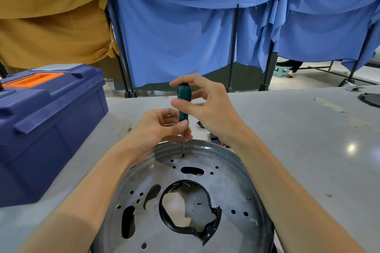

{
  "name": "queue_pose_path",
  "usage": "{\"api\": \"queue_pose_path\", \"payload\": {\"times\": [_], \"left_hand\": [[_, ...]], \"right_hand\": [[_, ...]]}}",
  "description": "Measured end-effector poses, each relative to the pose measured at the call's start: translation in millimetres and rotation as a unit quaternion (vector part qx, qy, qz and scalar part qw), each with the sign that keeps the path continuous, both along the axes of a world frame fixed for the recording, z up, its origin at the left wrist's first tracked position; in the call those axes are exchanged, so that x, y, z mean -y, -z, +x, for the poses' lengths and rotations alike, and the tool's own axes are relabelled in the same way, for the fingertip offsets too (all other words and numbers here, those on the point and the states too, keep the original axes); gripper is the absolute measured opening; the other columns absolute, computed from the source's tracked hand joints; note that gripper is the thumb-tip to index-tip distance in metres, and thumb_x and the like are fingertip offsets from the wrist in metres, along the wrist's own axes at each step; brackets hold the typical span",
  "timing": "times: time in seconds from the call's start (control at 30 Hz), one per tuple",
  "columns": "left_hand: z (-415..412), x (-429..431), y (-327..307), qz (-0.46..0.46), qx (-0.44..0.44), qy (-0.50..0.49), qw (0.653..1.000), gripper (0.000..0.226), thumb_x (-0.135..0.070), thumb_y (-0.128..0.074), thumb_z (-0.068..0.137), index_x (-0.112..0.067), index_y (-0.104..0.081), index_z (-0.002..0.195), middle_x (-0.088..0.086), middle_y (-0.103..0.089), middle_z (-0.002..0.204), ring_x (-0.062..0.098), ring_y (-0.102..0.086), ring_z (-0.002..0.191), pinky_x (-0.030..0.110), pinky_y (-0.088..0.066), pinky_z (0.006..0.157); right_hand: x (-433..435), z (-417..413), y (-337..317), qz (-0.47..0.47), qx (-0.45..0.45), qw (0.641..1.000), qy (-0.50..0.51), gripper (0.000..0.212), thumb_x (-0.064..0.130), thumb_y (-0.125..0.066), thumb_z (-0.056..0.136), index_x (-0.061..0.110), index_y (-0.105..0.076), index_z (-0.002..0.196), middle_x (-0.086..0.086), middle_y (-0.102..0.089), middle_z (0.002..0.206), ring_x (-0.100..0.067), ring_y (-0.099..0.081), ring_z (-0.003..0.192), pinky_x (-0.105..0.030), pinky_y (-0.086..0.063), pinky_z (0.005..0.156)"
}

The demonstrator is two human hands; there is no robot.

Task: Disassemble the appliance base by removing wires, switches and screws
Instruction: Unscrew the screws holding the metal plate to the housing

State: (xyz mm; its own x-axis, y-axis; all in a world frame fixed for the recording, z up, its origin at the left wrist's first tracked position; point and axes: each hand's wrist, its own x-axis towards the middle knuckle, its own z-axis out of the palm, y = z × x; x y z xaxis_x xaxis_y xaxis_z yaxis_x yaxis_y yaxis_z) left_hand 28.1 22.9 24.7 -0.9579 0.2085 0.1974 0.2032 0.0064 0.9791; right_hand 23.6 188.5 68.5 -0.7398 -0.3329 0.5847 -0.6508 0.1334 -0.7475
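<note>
The appliance base (226,181) lies flat on the grey bench (298,139), close to the person, between the two forearms. It is a round, shiny metal dish with many small holes, some long slots and a big opening in the middle. This opening has a black plastic rim (205,230) with a torn edge.

The screwdriver (184,98) stands nearly upright over the far part of the base. Its long axis is vertical: the teal handle is up and the thin shaft points straight down. The tip sits on a screw (183,155) near the far wall of the base.

The right grip (207,107) pinches the upper part of the handle between thumb and curled fingers. The left grip (158,129) is curled around the bottom of the handle and the top of the shaft, with the thumb against it.

Some small black parts (213,137) lie on the bench just behind the base. A dark blue toolbox (51,129) with an orange handle stands at the left.
</note>
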Motion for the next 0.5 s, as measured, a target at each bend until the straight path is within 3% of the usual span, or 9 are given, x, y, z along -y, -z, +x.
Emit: {"api": "queue_pose_path", "payload": {"times": [0.1, 0.2, 0.3, 0.4, 0.5], "left_hand": [[0.8, -0.1, 0.1, 0.002, 0.002, 0.021, 1.000, 0.035, -0.026, -0.066, 0.082, -0.003, -0.066, 0.109, 0.016, -0.074, 0.093, 0.030, -0.073, 0.088, 0.029, -0.058, 0.073], [1.1, -1.5, 0.2, 0.005, 0.016, 0.040, 0.999, 0.033, -0.026, -0.054, 0.089, -0.003, -0.066, 0.109, 0.017, -0.075, 0.096, 0.027, -0.072, 0.090, 0.028, -0.057, 0.075], [0.8, 0.3, -0.1, 0.003, 0.012, 0.025, 1.000, 0.030, -0.021, -0.059, 0.085, -0.001, -0.066, 0.106, 0.017, -0.075, 0.091, 0.030, -0.073, 0.089, 0.029, -0.058, 0.075], [1.3, 1.7, -1.4, -0.003, 0.007, 0.010, 1.000, 0.034, -0.018, -0.071, 0.077, 0.000, -0.064, 0.105, 0.019, -0.074, 0.089, 0.034, -0.073, 0.088, 0.031, -0.059, 0.075], [2.1, -0.5, -2.1, -0.002, 0.009, 0.025, 1.000, 0.037, -0.020, -0.070, 0.079, -0.004, -0.064, 0.111, 0.018, -0.074, 0.094, 0.032, -0.072, 0.089, 0.030, -0.059, 0.074]], "right_hand": [[-2.6, -2.8, 0.1, -0.006, 0.010, 1.000, 0.011, 0.038, 0.004, -0.070, 0.086, 0.022, -0.066, 0.119, 0.001, -0.067, 0.103, -0.012, -0.063, 0.090, -0.019, -0.053, 0.077], [-4.2, -4.4, -0.1, -0.043, 0.044, 0.998, -0.027, 0.037, -0.009, -0.059, 0.089, 0.010, -0.063, 0.120, -0.008, -0.071, 0.106, -0.015, -0.071, 0.088, -0.018, -0.055, 0.078], [-2.1, -3.2, 0.6, -0.017, 0.021, 1.000, -0.015, 0.027, 0.001, -0.063, 0.091, 0.014, -0.066, 0.114, -0.004, -0.070, 0.109, -0.012, -0.067, 0.096, -0.016, -0.051, 0.087], [-1.1, -2.7, 1.4, 0.017, 0.002, 1.000, 0.016, 0.030, 0.021, -0.073, 0.086, 0.025, -0.068, 0.115, 0.004, -0.064, 0.106, -0.005, -0.058, 0.090, -0.014, -0.049, 0.082], [-1.5, -2.7, 0.6, -0.003, 0.015, 1.000, 0.014, 0.036, 0.012, -0.071, 0.087, 0.020, -0.065, 0.122, 0.002, -0.067, 0.100, -0.009, -0.061, 0.085, -0.015, -0.052, 0.073]]}}
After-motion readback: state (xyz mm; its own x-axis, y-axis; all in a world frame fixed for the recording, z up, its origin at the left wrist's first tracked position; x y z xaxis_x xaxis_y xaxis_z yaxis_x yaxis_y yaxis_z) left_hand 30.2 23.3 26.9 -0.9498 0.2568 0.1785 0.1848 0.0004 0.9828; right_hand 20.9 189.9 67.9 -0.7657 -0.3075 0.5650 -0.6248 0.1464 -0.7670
